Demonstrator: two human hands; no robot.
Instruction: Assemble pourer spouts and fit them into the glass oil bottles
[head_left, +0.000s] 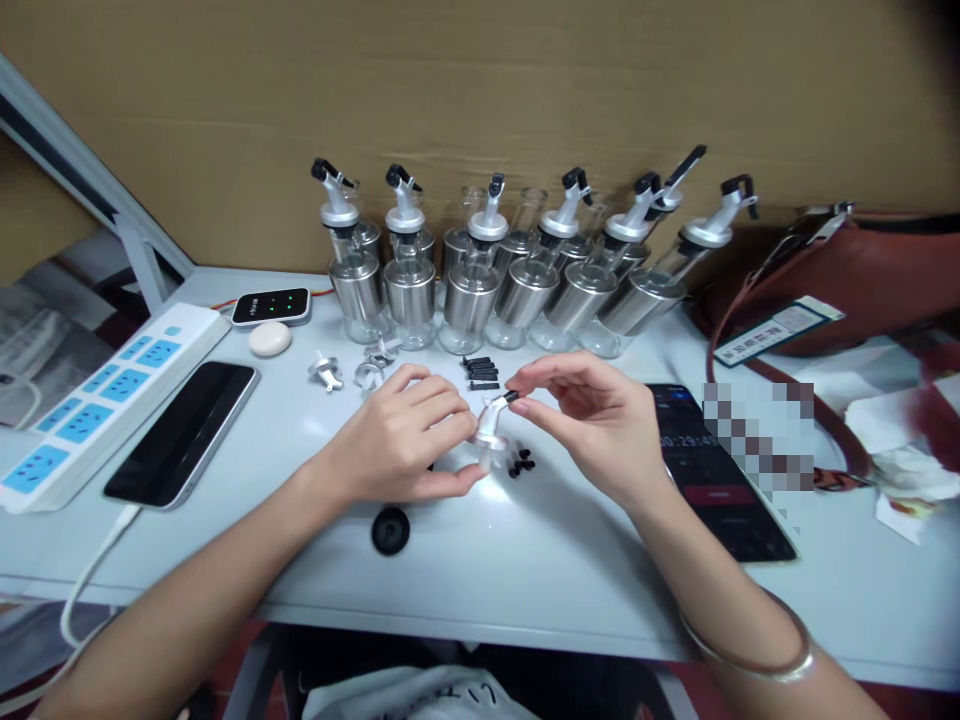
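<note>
My left hand grips a silver bottle pour spout between thumb and fingers. Thumb and forefinger of my right hand pinch a small black tip piece against the spout's narrow end; whether it is seated there I cannot tell. Just beyond lies a row of black lever pieces. Several small black stoppers rest beneath my hands. Loose silver spouts lie past my left hand, and a round black disc is on the near side of it.
Glass-and-steel bottles stand in rows at the back, several topped with spouts. On the left are a power strip, a phone, a white rounded object and a small device. A timer phone and brown bag lie right.
</note>
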